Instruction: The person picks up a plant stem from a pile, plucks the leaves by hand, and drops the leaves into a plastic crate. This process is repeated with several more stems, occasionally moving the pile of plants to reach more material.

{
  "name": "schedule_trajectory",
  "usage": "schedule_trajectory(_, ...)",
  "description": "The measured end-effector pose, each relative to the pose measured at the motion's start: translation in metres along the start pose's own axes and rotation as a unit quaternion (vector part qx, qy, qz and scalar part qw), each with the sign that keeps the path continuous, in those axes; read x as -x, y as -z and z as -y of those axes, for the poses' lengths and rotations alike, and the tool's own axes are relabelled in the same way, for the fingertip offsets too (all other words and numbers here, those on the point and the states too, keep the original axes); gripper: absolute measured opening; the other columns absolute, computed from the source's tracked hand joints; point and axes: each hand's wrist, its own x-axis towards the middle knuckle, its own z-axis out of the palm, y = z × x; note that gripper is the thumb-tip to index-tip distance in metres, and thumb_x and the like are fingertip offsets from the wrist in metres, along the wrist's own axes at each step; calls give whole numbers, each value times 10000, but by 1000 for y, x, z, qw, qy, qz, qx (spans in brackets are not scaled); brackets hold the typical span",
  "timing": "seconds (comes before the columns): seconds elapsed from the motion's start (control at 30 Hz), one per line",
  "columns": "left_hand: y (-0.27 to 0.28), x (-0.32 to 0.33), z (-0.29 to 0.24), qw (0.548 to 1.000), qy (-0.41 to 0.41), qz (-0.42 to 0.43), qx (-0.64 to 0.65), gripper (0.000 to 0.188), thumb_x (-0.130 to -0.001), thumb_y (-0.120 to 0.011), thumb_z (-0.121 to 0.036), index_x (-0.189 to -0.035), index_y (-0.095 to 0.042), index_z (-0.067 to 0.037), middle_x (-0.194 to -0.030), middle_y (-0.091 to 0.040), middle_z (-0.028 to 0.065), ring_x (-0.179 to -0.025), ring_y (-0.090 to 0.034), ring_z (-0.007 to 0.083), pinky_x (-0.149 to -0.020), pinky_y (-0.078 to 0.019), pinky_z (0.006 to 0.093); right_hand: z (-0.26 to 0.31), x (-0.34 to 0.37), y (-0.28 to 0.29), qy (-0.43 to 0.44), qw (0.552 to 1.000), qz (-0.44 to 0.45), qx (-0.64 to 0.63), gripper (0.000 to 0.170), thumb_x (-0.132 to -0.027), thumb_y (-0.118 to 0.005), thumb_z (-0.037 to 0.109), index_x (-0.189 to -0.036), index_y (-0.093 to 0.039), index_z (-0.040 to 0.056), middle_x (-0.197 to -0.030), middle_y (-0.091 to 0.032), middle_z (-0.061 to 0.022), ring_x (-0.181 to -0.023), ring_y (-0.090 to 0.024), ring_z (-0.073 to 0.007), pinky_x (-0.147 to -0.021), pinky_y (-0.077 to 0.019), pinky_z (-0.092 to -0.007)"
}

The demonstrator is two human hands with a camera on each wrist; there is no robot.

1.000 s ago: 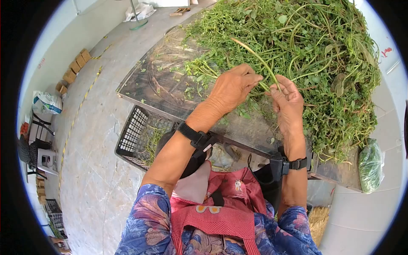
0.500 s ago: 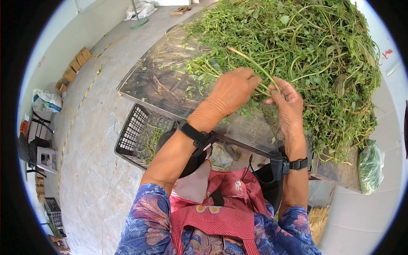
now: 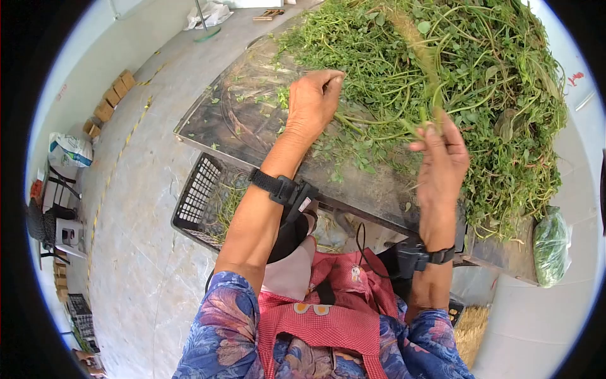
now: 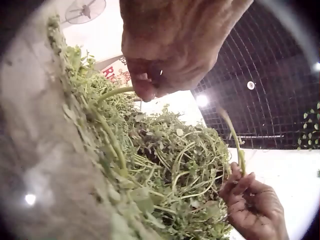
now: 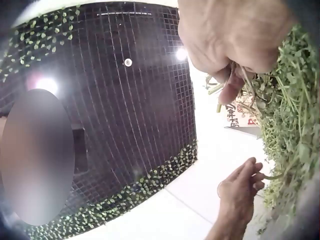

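Tabletop point(image 3: 385, 192) below both grips; I see left hand point(image 3: 314, 104) pinching a stem point(image 4: 116, 91), right hand point(image 3: 444, 167) cut stems point(image 5: 216, 89); snagging could snap one.

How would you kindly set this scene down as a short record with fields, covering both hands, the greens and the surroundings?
Left hand: pinches a curved green stem
Right hand: pinches cut stems; the longest is blurred in the head view
Leafy pile: tangled greens heaped on the table
Black crate: below the table's edge, on the person's left, with stems inside
Plastic bag: clear, green contents, at the table's right edge
Clothing: blue floral sleeves, red apron
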Motion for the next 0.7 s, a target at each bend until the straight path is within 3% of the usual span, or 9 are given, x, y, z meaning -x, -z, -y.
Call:
schedule_trajectory(0.13,2,9,9,999,-9,52,-11,171,-789,-590,-139,-906,-670,-43,-819,-645,168,-740,-628,318,-678,-502,346,21,-9,24,-45,992,30,-116,351,-865,-538,0,-1210,-485,-45,-907,-619,-139,-675,-628,-176,-575,-551,-240)
schedule_trajectory(0.2,6,10,12,989,-6,122,-84,194,-824,-612,-183,-948,-676,-48,-811,-656,87,-662,-591,136,-629,-485,283,30,1,25,-62,990,48,-114,350,-863,-547,10,-1204,-489,-39,-888,-621,-134,-665,-627,-181,-592,-555,-257)
schedule_trajectory(0.23,9,10,11,989,-6,123,-84,194,-824,-612,-183,-948,-676,-48,-811,-656,87,-662,-591,136,-629,-485,283,32,10,28,-80,988,67,-113,349,-860,-556,21,-1199,-493,-33,-869,-622,-129,-656,-627,-186,-608,-560,-273)
schedule_trajectory(0.3,15,11,9,987,61,148,28,227,-837,-596,-227,-936,-681,-42,-814,-652,60,-653,-580,128,-622,-491,275,33,31,47,-87,962,259,4,242,-811,-601,23,-1051,-604,-3,-846,-634,-101,-730,-624,-192,-640,-533,-312)
schedule_trajectory(0.4,25,1,21,942,226,164,187,280,-862,-567,-273,-917,-678,-21,-841,-655,48,-656,-573,114,-585,-481,247,38,68,56,-131,874,405,233,160,-774,-611,-4,-922,-667,20,-831,-643,-62,-774,-615,-154,-655,-488,-282)
schedule_trajectory(0.57,35,10,18,942,247,178,138,335,-878,-555,-319,-893,-666,-2,-775,-639,29,-630,-554,81,-514,-434,219,-30,128,115,-80,709,448,539,221,-748,-579,20,-962,-631,27,-864,-617,-202,-769,-600,-372,-664,-475,-391)
schedule_trajectory(0.63,29,11,22,964,180,189,59,293,-833,-589,-296,-790,-668,-17,-685,-629,22,-569,-564,84,-512,-455,244,-70,130,156,-107,616,432,650,206,-757,-541,69,-936,-639,42,-906,-613,-211,-852,-591,-376,-741,-474,-425)
schedule_trajectory(0.67,28,12,21,961,179,206,31,288,-828,-594,-287,-772,-668,-15,-658,-626,27,-549,-567,87,-511,-452,251,-80,126,170,-146,626,399,654,225,-824,-503,157,-979,-625,48,-899,-625,-197,-845,-591,-392,-768,-476,-440)
schedule_trajectory(0.7,27,13,20,960,182,210,31,288,-828,-594,-287,-772,-668,-15,-658,-626,27,-549,-567,87,-511,-452,251,-90,118,175,-207,553,391,706,281,-851,-489,225,-1054,-598,64,-966,-618,-201,-918,-581,-377,-816,-461,-429)
